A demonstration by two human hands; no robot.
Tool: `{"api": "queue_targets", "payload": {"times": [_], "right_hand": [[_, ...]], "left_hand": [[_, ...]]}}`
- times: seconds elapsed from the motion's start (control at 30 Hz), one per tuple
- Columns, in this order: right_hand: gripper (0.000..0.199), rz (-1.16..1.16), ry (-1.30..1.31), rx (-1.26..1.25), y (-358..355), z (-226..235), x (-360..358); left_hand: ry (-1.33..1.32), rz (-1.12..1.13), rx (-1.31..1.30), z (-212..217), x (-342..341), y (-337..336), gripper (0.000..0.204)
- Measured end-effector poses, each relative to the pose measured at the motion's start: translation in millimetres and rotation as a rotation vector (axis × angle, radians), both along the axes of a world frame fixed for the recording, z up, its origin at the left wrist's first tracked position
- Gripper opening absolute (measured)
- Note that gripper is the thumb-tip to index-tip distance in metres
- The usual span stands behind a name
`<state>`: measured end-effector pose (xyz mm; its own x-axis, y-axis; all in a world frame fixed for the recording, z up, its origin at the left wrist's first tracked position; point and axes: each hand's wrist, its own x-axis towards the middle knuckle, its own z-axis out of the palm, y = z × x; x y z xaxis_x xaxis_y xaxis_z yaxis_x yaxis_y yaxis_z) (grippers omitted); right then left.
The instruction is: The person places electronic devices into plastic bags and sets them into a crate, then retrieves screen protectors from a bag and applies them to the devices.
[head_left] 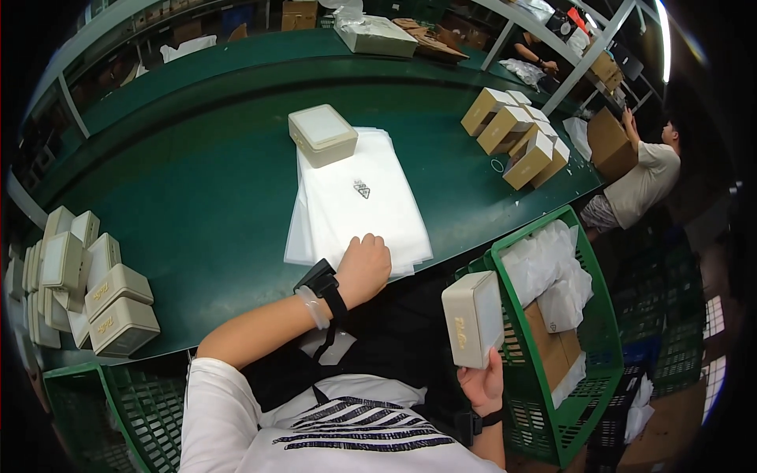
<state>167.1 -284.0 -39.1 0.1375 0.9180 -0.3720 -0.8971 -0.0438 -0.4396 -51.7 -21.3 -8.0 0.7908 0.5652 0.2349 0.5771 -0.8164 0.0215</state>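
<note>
My right hand [482,382] grips a cream box [465,327] with rounded edges, gold lettering and a pale panel, holding it by its lower end in front of the table edge. My left hand [365,268] rests on the near end of a stack of white plastic bags [371,205]. Its fingers are curled, and whatever they may pinch is hidden. On the far end of that stack sits another cream box [322,134], pale panel upward.
Several more cream boxes [79,276] are piled at the table's left end. Brown-and-white cartons [512,134] stand at the right on the green table [213,181]. A green crate [552,426] with wrapped items is beside my right hand, another crate [87,410] lower left. A person [646,177] works at right.
</note>
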Motion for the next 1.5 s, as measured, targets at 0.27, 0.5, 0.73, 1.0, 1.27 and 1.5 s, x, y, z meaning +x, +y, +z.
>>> {"api": "queue_targets", "payload": {"times": [0.27,0.5,0.73,1.0,1.27,1.5], "right_hand": [[0.055,-0.094,-0.221,0.108,41,0,-12],[0.059,-0.069,-0.091,0.152,99,15,-49],[0.058,-0.066,-0.077,0.082,116,9,-70],[0.058,-0.186,-0.174,0.013,111,5,-71],[0.054,-0.278,-0.211,0.017,96,4,-57],[0.059,-0.247,-0.193,0.011,94,-3,-56]], "left_hand": [[-0.070,0.093,-0.372,5,-3,39,0.015],[-0.187,0.118,-0.830,10,-8,68,0.013],[-0.322,0.096,-0.895,4,-14,74,0.017],[-0.296,0.297,-0.176,-19,8,33,0.015],[-0.334,0.228,-0.632,-5,-5,61,0.017],[-0.325,0.229,-0.640,2,3,65,0.026]]}}
